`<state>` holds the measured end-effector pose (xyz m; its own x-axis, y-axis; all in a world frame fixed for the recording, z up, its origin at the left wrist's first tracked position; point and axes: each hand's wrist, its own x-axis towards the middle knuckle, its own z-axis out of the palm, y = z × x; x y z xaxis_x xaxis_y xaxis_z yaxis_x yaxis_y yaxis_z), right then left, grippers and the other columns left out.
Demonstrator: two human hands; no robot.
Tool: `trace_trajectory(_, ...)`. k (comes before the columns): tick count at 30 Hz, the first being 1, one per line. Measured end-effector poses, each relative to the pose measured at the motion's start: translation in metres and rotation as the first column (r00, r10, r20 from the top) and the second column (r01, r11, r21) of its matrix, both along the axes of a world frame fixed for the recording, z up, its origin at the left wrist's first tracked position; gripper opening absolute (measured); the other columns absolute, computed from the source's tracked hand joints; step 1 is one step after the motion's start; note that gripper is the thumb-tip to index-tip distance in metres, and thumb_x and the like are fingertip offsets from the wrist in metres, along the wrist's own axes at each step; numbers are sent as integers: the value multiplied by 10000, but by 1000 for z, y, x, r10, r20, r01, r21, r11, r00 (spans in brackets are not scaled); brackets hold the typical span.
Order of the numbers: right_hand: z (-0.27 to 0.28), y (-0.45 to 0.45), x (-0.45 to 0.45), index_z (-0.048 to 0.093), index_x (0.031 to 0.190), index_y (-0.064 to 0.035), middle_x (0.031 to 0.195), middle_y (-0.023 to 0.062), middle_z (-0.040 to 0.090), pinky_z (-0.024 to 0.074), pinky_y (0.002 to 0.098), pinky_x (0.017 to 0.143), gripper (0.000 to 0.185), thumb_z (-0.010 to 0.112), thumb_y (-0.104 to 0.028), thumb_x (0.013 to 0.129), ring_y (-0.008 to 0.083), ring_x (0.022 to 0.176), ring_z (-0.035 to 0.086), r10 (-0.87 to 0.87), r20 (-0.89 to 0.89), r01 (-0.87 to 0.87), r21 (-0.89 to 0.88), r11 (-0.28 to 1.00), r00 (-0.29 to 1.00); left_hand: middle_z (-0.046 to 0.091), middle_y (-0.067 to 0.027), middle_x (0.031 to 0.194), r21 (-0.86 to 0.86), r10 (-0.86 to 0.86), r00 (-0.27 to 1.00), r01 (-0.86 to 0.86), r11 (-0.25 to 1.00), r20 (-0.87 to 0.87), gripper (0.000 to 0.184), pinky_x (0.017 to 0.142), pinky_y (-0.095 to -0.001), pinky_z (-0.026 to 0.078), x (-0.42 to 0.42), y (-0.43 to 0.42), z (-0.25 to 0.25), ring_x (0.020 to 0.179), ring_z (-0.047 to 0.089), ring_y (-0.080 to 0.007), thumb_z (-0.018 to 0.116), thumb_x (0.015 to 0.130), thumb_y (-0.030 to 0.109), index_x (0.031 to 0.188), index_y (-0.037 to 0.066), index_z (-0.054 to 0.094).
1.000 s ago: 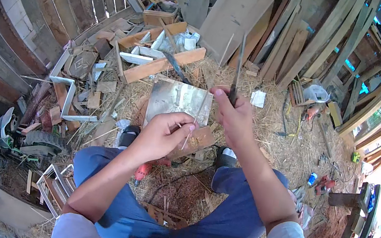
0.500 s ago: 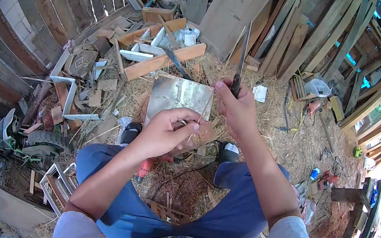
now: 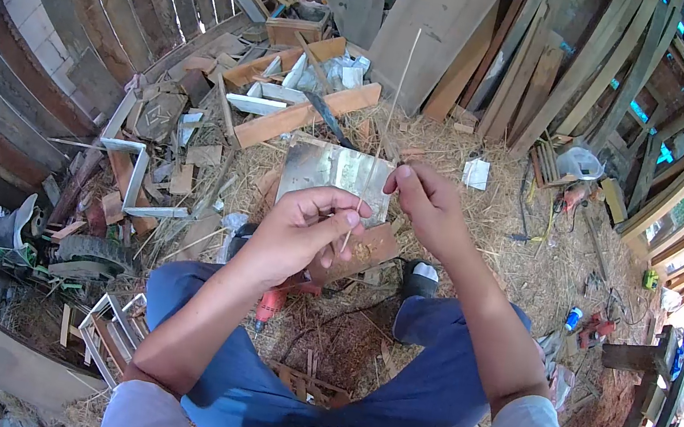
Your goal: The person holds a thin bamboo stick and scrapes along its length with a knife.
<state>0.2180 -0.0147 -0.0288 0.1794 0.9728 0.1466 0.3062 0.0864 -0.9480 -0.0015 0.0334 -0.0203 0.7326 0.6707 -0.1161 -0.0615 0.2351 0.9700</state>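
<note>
A long thin pale stick [image 3: 392, 114] rises from the pinched fingers of my left hand [image 3: 303, 230], with its short lower end below them. Beside it on the right, my right hand [image 3: 428, 205] is closed, thumb and forefinger near the stick. The upright knife is no longer visible there; what this hand holds is hidden or too small to name. Beneath both hands lies a square, stained, shiny board [image 3: 307, 165], with a brown wood piece [image 3: 372, 250] at its lower right. A dark curved blade [image 3: 330, 120] rests just beyond the board.
A plank [image 3: 308, 117] and wood scraps lie beyond the board. A red power tool [image 3: 269, 305] sits between my legs. Tall boards [image 3: 438, 28] lean at the back. White frame pieces [image 3: 133, 176] and a wheel [image 3: 94, 253] are at left; a blue can [image 3: 573, 318] is at right.
The knife held upright in my right hand has gone from sight. The stick now stands clearly above my left hand. The whole view has shifted slightly.
</note>
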Motion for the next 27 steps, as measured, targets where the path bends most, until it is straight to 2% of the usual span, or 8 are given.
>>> trace_trajectory(5,2,-2,1,654,886,-45,657,-57,448,330,257,569,373,505,-336,1065,49,622,391,40,53,-39,-27,999,998,679,-51,934,-33,-11,1000,11,999,3,241,529,-206,479,-2,-1,4,683,662,-96,621,1017,192,1164,5,660)
trace_trajectory(7,3,-3,1,648,872,-27,683,-11,484,383,288,617,392,531,-354,1057,91,668,433,51,55,-49,-32,998,997,679,-52,934,-42,-13,1000,13,999,8,240,530,-207,480,-2,-1,3,685,665,-97,621,1016,191,1164,6,660)
trace_trajectory(17,1,-4,8,636,846,-20,700,3,536,401,303,618,405,529,-350,1056,91,680,463,162,31,-159,-89,983,986,670,-39,914,-8,18,1000,-18,1000,18,209,550,-204,479,-3,1,4,688,657,-92,616,1019,192,1154,37,656)
trace_trajectory(20,-5,-3,9,631,850,-22,657,40,520,403,329,590,396,543,-357,1043,113,639,463,194,129,-199,25,980,973,666,-34,912,-6,13,1000,-12,1000,21,196,565,-198,465,-5,4,4,690,638,-81,595,1032,206,1148,53,637)
trace_trajectory(22,-2,-4,10,618,834,-35,602,102,494,404,371,549,378,576,-364,1017,187,554,482,215,293,-222,-8,975,932,664,-33,914,-16,6,1000,-6,1000,30,191,572,-198,456,-5,4,3,689,625,-76,582,1040,214,1143,60,623)
trace_trajectory(23,-1,-5,10,618,834,-35,602,102,494,404,371,549,378,576,-364,1017,187,554,482,214,293,-222,-8,975,932,641,-24,883,-35,-12,998,14,999,54,185,570,-202,430,-5,4,1,667,584,-71,560,1050,224,1137,67,606)
trace_trajectory(25,1,-6,9,605,810,-49,586,157,494,406,411,520,363,611,-366,988,297,513,513,183,436,-218,33,975,881,618,-14,852,-53,-30,996,34,998,78,181,568,-206,404,-5,4,-1,646,543,-66,539,1061,234,1130,74,588)
trace_trajectory(27,4,-6,9,599,799,-53,591,163,511,412,425,521,364,619,-368,980,330,526,533,171,463,-218,49,975,870,517,14,774,-63,-26,996,31,998,86,181,560,-215,351,-3,3,-1,614,443,-67,493,1082,238,1103,73,564)
